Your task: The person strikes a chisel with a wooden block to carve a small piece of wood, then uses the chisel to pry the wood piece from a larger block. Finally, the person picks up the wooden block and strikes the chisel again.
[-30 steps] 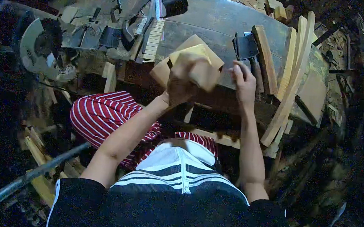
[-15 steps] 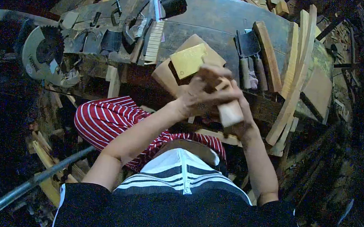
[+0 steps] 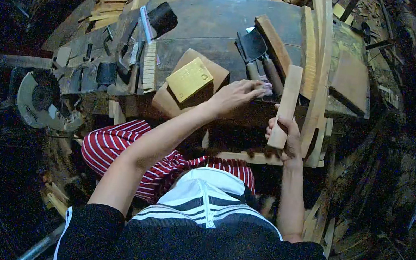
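Upright in my right hand is a pale wooden block, long and flat-sided, with my fingers wrapped round its lower part. Reaching across the bench's front edge, my left hand has its fingertips together on a small crumpled purplish cloth. The cloth lies by the wooden handles of some dark-bladed tools. Left of that hand, a yellow sanding block, or something shaped like one, rests on a brown board.
The dark workbench carries a hand saw and a ridged wooden strip at the left. Long timber strips and a brown board line the right side. A circular blade stands at far left.
My hands were together around the wooden block. Now the right hand alone holds it, farther right and upright, while the left has let go and moved to the purplish cloth. The view has shifted.
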Action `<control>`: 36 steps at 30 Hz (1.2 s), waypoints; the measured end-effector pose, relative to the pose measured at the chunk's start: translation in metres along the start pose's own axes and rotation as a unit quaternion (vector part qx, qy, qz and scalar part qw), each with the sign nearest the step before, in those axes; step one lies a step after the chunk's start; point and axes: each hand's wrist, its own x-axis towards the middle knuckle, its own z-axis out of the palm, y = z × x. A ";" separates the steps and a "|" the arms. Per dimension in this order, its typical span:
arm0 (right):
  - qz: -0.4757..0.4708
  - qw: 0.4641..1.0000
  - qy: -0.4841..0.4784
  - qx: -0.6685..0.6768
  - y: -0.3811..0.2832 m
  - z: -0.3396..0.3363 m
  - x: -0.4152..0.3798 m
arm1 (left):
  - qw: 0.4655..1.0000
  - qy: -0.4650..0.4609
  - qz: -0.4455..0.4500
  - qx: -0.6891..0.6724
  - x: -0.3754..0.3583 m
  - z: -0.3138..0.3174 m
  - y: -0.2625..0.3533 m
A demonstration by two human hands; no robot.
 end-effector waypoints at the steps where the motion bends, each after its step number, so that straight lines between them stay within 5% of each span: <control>1: -0.002 1.000 -0.002 -0.003 -0.004 -0.001 -0.002 | 0.996 0.008 0.046 0.070 0.011 0.010 -0.006; 7: -0.014 0.996 0.030 -0.077 -0.007 0.006 -0.013 | 0.950 -0.076 0.111 0.281 0.048 0.049 -0.052; 11: -0.020 0.995 0.044 -0.082 0.002 0.008 -0.010 | 0.956 0.082 0.207 0.190 0.071 0.004 -0.030; 13: -0.029 0.997 0.054 -0.057 0.003 0.008 -0.008 | 0.961 0.201 0.160 0.104 0.074 -0.031 -0.018; 15: -0.058 0.994 0.026 -0.086 0.002 0.007 -0.002 | 0.947 0.283 -0.055 -0.138 0.064 -0.047 -0.029; 17: -0.059 0.992 0.025 -0.112 -0.001 0.012 0.005 | 0.886 0.410 -0.009 -0.217 0.042 -0.102 -0.016; 19: -0.045 0.987 0.026 -0.149 -0.007 0.020 0.009 | 0.855 0.438 -0.094 -0.262 0.014 -0.146 -0.015; 21: -0.102 0.956 0.017 -0.275 -0.009 0.026 0.012 | 0.572 0.551 -0.141 -0.590 -0.008 -0.168 -0.026; 23: -0.091 0.944 0.013 -0.316 -0.009 0.029 0.013 | 0.540 0.597 -0.141 -0.576 -0.031 -0.182 -0.026; 25: -0.250 0.861 0.027 -0.442 0.006 0.023 0.023 | 0.553 0.630 -0.186 -0.512 -0.045 -0.184 -0.030; 28: -0.188 0.890 0.018 -0.416 0.012 0.041 0.010 | 0.600 0.616 -0.222 -0.459 -0.075 -0.175 -0.049; 36: -0.212 0.868 0.030 -0.448 0.043 0.042 0.006 | 0.590 0.602 -0.299 -0.447 -0.074 -0.160 -0.043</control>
